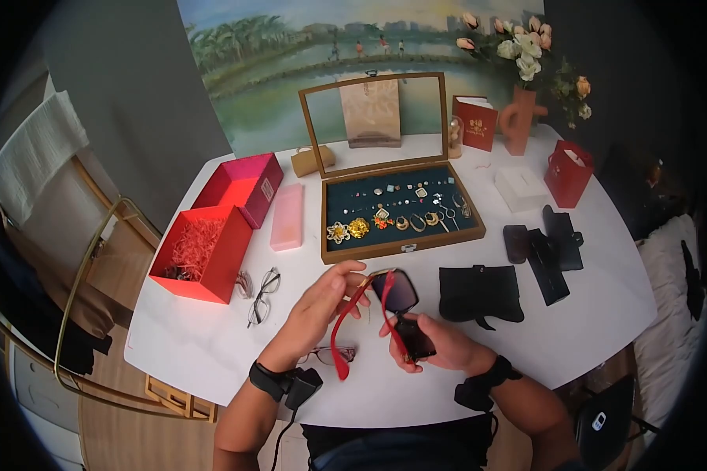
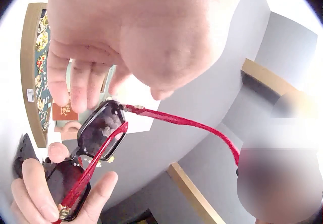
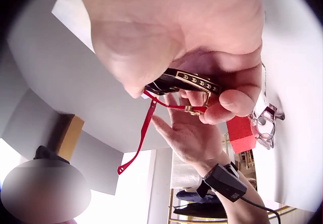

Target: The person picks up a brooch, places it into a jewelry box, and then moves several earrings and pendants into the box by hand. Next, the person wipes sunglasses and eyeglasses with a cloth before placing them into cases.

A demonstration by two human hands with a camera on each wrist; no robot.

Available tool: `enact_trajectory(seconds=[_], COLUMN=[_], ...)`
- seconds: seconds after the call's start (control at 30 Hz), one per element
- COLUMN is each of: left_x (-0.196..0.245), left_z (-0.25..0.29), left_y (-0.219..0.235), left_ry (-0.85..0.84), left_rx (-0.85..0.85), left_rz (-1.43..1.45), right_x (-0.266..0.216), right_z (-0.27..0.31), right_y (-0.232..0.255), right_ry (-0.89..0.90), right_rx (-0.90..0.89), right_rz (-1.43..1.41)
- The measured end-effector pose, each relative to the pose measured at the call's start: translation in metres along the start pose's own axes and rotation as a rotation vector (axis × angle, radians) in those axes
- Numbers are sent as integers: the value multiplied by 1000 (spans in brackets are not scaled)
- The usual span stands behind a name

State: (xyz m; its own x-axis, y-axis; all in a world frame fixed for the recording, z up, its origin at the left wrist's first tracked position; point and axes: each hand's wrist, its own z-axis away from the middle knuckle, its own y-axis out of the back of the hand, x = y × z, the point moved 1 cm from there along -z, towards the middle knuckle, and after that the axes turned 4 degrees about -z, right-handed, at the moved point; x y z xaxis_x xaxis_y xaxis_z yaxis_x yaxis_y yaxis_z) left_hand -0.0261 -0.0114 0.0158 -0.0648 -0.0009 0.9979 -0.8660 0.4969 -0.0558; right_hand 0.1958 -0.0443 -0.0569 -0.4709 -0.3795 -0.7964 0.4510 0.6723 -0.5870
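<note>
Sunglasses (image 1: 398,292) with dark square lenses and red temples are held up over the white table, temples unfolded toward the person. My right hand (image 1: 448,345) grips them by one lens, fingers on one face and thumb on the other, as the left wrist view also shows. Beside the other lens is my left hand (image 1: 314,310), its fingers extended close to the hinge of the red temple (image 2: 171,119). In the right wrist view the left palm (image 3: 194,140) faces the glasses. Below the hands, a pair of thin-framed eyeglasses (image 1: 338,355) lies on the table, partly hidden by the red temple.
A wooden glass-lidded case (image 1: 361,253) stands open with jewellery inside. Left are a red box (image 1: 220,271) with shredded paper, a pink case (image 1: 287,220) and more eyeglasses (image 1: 264,298). A black pouch (image 1: 479,292), dark cases (image 1: 547,271) and a red bag (image 1: 569,177) lie right.
</note>
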Motion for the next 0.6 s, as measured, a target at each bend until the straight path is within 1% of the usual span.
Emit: enact_trajectory(seconds=[0.07, 0.1, 0.2, 0.23, 0.27, 0.3, 0.33, 0.37, 0.4, 0.43, 0.47, 0.53, 0.6], left_x=[-5, 1, -9, -3, 4, 8, 9, 1, 8, 20, 26, 21, 9], left_z=[2, 5, 2, 2, 1, -1, -2, -6, -7, -9, -11, -19, -28], left_y=[-3, -13, -20, -23, -25, -26, -28, -27, -32, -38, -43, -54, -71], left_ry=[-103, -128, -137, -32, -35, 14, 64, -79, -87, 10, 106, 79, -264], left_rx=[-132, -146, -159, -152, -156, -192, -231, -189, -208, -234, -257, -267, -280], left_rz=[-67, -131, -181, -123, -123, -182, -238, -383, -369, -488, -611, -583, -614], right_x=[6, 7, 4, 3, 3, 1, -2, -12, -23, -34, -41, -47, -53], right_z=[1, 3, 6, 7, 8, 9, 8, 6, 9, 14, 20, 31, 40], right_y=[0, 2, -5, -4, -1, 0, -2, -6, -8, -6, -5, -7, -14], right_ry=[-88, -95, -114, -112, -114, -114, -114, -3, 108, 8, -12, -6, 0], right_rx=[-59, -87, -75, -72, -50, -26, -19, 86, 200, 265, 270, 276, 310], right_rz=[-21, -18, -11, -8, 59, 126, 128, 240, 356, 307, 252, 357, 368])
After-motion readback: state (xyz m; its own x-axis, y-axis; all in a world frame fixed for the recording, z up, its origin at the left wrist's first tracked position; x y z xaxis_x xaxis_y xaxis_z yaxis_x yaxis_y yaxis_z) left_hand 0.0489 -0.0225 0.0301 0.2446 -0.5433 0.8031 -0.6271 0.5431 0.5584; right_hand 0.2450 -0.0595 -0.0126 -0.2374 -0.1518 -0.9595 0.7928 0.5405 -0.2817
